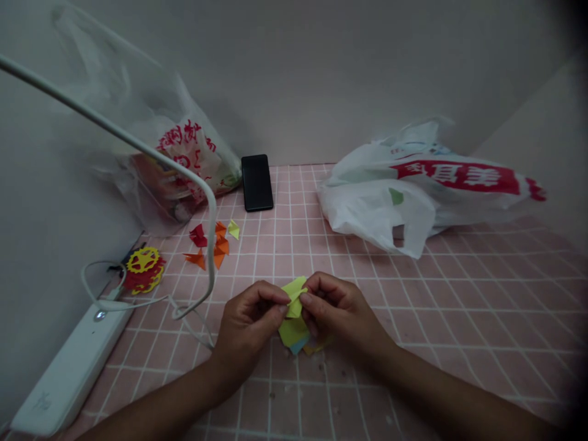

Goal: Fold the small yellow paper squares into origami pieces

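Between my two hands is a small folded piece of yellow paper [295,295], creased into several flaps. My left hand [250,321] pinches its left edge between thumb and forefinger. On the other side, my right hand [342,309] grips the paper with thumb and fingers, which partly cover it. Just below it on the table lie loose paper sheets [293,334] in yellow, blue and orange, partly hidden by my right hand. Beyond my left hand sit several small folded paper pieces [221,250] in red, orange and pale yellow.
A black phone [257,182] lies near the wall. Plastic bags stand at the back left [184,153] and lie at the right [381,196]. A white power strip [73,367], a looping white cable [209,202] and red-yellow cutouts [143,261] occupy the left side of the pink checked tablecloth [441,318].
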Motion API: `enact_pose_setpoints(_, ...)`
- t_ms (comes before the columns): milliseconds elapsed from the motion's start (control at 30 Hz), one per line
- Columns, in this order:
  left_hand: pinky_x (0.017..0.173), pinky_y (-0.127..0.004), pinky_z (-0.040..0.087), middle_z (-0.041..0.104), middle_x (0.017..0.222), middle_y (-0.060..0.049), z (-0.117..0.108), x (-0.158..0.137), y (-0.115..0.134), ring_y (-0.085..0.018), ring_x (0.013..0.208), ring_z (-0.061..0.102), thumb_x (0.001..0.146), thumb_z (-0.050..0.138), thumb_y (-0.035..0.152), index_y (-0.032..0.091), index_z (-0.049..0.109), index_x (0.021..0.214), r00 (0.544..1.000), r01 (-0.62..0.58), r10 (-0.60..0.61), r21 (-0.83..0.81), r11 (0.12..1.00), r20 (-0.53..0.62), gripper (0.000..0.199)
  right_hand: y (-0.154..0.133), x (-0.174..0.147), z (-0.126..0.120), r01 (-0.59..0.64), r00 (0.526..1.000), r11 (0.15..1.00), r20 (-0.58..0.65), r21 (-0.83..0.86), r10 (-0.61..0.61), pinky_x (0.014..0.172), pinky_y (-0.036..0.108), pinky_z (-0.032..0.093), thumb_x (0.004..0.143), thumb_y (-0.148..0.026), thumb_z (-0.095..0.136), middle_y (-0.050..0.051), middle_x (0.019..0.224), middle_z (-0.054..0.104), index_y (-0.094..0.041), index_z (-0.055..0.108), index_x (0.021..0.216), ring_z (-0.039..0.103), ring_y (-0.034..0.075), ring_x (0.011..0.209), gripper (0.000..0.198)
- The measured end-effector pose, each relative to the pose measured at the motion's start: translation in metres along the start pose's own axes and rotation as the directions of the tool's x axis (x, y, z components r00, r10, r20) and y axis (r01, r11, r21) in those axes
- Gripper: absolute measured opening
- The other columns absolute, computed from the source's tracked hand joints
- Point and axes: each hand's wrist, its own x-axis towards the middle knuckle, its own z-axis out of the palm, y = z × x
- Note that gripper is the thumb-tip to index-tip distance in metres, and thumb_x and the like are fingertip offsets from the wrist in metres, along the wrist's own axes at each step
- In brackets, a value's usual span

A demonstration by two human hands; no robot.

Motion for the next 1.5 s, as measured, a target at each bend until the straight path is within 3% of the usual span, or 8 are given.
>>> enact_pose_setpoints(500,0.063,-0.023,0.048,0.064,0.073,-0.001,0.0003,-0.0026,0.0028,-0.014,0.069,0.06,0.078,0.062,0.013,0.019,0.066,0.074,0.995,-0.1,0.097,0.15,0.984,0.024,0.008,0.006,-0.0041,0.0016,0.035,0.999,0.999,-0.002,0.002,-0.035,0.043,0.02,0.04,0.082,-0.04,0.067,-0.006,0.052,0.055,-0.019,0.054,0.072,0.047,0.008,0.043,0.026)
enact_pose_setpoints(733,0.061,-0.02,0.05,0.066,0.073,0.001,0.0018,-0.0029,0.0004,-0.012,0.066,0.061,0.079,0.068,0.017,0.019,0.067,0.085,0.999,-0.018,0.022,0.154,0.988,-0.025,0.006,0.0036,-0.0025,0.0014,0.044,0.999,0.999,-0.005,-0.019,-0.044,0.044,0.02,0.042,0.082,-0.038,0.067,-0.006,0.054,0.055,-0.02,0.053,0.072,0.05,0.008,0.044,0.025)
enact_pose_setpoints(1300,0.066,-0.019,0.053,0.067,0.076,0.001,0.0005,-0.0023,-0.0048,-0.011,0.071,0.064,0.08,0.064,0.005,0.019,0.068,0.08,0.954,-0.296,0.297,0.215,0.931,0.029,0.015,0.0091,-0.0023,0.0013,0.051,0.999,0.998,-0.008,0.038,-0.051,0.044,0.019,0.043,0.084,-0.036,0.066,-0.005,0.053,0.058,-0.019,0.054,0.072,0.05,0.007,0.043,0.024)
enact_pose_setpoints(1500,0.063,-0.014,0.052,0.067,0.076,0.004,0.002,-0.0018,-0.0036,-0.008,0.067,0.065,0.079,0.064,0.004,0.021,0.068,0.086,0.961,-0.265,0.277,0.281,0.922,-0.003,0.018,0.0075,-0.0028,0.0023,0.036,0.999,0.999,-0.016,0.019,-0.036,0.043,0.018,0.042,0.084,-0.036,0.066,-0.006,0.051,0.057,-0.019,0.054,0.073,0.049,0.007,0.042,0.024)
